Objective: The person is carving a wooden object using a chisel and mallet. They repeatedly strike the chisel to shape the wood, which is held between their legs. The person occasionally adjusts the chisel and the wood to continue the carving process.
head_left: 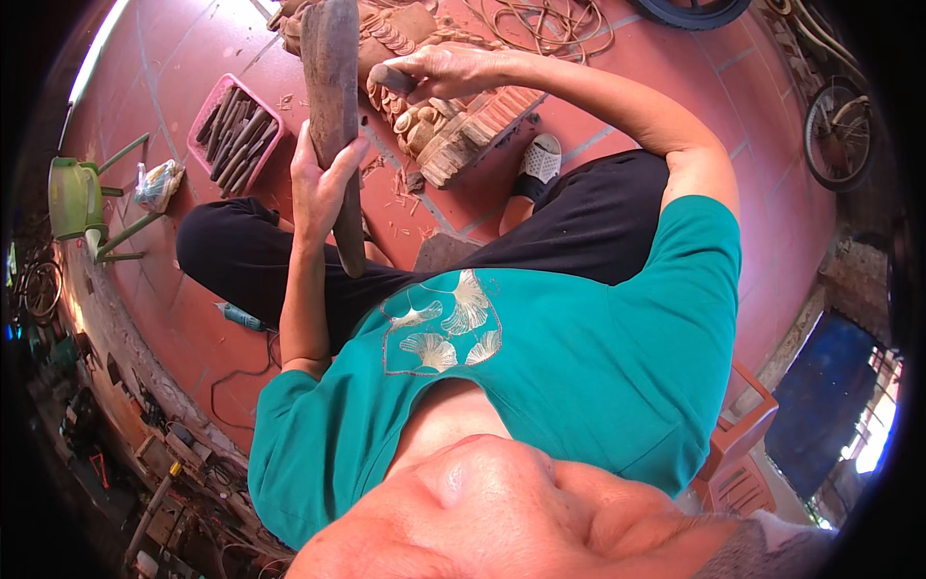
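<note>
My left hand point(318, 183) is wrapped around a long wooden mallet point(331, 77), its thick end pointing away from me and its narrow end over my lap. My right hand point(449, 72) is closed around a dark, round-ended handle point(393, 79), probably a carving chisel; its blade is hidden. Under and beside the right hand lies a carved wooden piece point(439, 135) with rounded relief shapes and a ridged edge. The mallet's head is just left of the handle, with a small gap between them.
A pink basket point(273, 145) of several dark tools stands on the red tile floor. Left of it are a green stool point(77, 198) and a plastic bag point(157, 183). A teal power tool point(239, 317) trails a cord. Wood chips, coiled rope point(550, 29) and a wheel point(837, 133) also show.
</note>
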`<state>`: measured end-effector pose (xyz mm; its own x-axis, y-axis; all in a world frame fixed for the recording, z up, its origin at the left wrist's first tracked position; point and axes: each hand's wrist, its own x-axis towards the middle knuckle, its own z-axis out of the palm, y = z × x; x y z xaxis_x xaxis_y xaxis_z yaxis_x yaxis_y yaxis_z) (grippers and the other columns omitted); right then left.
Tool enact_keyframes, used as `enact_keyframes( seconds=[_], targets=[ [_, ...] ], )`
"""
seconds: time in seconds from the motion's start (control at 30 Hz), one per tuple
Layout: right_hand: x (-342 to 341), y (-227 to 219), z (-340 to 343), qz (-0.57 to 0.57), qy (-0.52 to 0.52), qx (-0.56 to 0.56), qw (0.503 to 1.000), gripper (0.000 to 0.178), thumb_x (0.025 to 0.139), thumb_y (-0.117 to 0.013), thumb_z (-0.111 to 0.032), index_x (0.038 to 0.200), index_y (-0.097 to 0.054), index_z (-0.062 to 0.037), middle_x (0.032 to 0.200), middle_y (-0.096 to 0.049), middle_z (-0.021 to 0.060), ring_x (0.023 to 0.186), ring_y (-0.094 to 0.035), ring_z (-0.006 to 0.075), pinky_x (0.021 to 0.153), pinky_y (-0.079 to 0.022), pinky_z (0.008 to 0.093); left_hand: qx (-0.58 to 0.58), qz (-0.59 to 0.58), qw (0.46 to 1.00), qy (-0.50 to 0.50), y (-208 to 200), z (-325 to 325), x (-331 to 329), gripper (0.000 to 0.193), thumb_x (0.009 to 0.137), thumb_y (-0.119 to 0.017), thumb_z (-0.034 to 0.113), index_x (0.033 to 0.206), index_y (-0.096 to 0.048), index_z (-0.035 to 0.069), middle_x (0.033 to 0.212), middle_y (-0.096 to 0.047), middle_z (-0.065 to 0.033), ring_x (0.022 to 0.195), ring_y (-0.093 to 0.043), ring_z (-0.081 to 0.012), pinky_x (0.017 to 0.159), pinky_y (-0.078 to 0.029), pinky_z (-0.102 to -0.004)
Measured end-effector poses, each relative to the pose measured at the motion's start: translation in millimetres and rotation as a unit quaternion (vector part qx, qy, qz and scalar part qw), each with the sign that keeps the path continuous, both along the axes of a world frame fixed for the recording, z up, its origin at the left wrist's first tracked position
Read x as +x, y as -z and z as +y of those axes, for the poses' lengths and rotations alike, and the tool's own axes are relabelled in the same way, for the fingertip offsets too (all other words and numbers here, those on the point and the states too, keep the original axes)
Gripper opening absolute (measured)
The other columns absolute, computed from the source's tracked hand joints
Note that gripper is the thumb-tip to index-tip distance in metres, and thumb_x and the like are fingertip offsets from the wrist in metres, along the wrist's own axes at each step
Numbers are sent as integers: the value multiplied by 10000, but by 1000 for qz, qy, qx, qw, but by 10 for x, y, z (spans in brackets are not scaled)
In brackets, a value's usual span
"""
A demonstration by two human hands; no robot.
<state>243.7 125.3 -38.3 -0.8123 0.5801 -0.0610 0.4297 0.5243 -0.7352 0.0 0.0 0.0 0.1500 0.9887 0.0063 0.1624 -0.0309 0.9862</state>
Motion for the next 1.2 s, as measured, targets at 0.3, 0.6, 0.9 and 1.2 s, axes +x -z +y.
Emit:
enact_keyframes(
  seconds=[0.3,0.6,0.9,1.2],
  targets=[
    [-81,2,65,4,-3,-2,1000,453,874,-726,-147,1293,-556,-120,1019,-681,142,953,-675,290,813,-503,419,-28,88,996,16,-25,17,1,314,908,-710,174,1133,-552,23,773,-589,-14,637,-560,-84,569,-471,-247],
    [-52,-24,1,42,-2,2,999,284,893,-673,-94,1150,-552,-93,893,-631,100,838,-608,199,748,-483,405,8,18,1000,-12,-48,-14,34,272,912,-709,170,1081,-554,23,792,-616,-29,652,-575,-83,576,-482,-256],
    [16,-114,-114,44,-16,7,999,338,895,-710,-135,1205,-588,-80,933,-678,116,914,-677,246,796,-524,392,10,98,994,37,14,-32,57,351,889,-742,190,1124,-558,6,767,-622,-33,634,-573,-89,580,-487,-264],
    [32,-122,-152,65,-8,-25,998,334,882,-695,-39,1189,-565,-39,924,-653,96,883,-622,179,794,-505,381,-3,30,1000,-5,45,-77,59,319,891,-735,172,1101,-560,9,771,-641,-42,637,-580,-85,583,-490,-257]
  ],
)
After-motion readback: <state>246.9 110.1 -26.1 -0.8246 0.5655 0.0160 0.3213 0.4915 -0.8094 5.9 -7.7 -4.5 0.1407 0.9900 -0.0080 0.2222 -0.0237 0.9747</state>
